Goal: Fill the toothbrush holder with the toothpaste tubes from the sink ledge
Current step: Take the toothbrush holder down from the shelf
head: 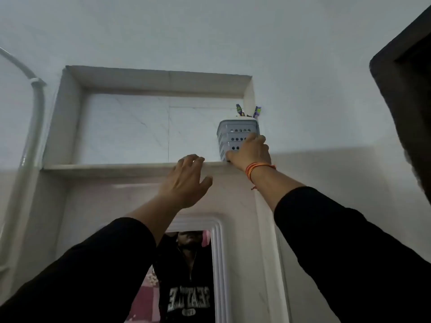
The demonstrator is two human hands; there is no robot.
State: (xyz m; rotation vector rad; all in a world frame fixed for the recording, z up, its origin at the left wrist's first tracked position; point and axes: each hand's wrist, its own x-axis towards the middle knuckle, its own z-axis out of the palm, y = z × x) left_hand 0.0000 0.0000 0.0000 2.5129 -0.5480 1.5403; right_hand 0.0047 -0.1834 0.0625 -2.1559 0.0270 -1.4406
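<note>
Fingers (233,157) of the right hand (250,152) wrapped round the lower part of the perforated grey toothbrush holder (235,134), clasping it at the right end of the wall niche shelf (112,166), up above the mirror (186,276). Left hand (186,180) spread and loose, grasping nothing, fingertips resting at or just over the shelf's front lip, beside the holder but apart from it. Tube ends (238,109), dark with purple and yellow print, poking up out of the holder's mouth near the niche's right wall; probably toothpaste, though too small to read. Sink ledge out of view, so no telling whether tubes remain there.

Likely the closing step: seating the filled holder on the shelf. To do it well: keep the holder upright, base flat on the stone, not canted on the lip. Slide back from the edge before letting go, since the reach is overhead and the base cannot be seen from below. Steady with the free left hand against the near side if it rocks. Loosen the right grip slowly, checking for wobble; top-heavy with tall tubes, so a tip forward is the main risk. Mind the red thread wristband (258,167) against the shelf edge while pulling away.
</note>
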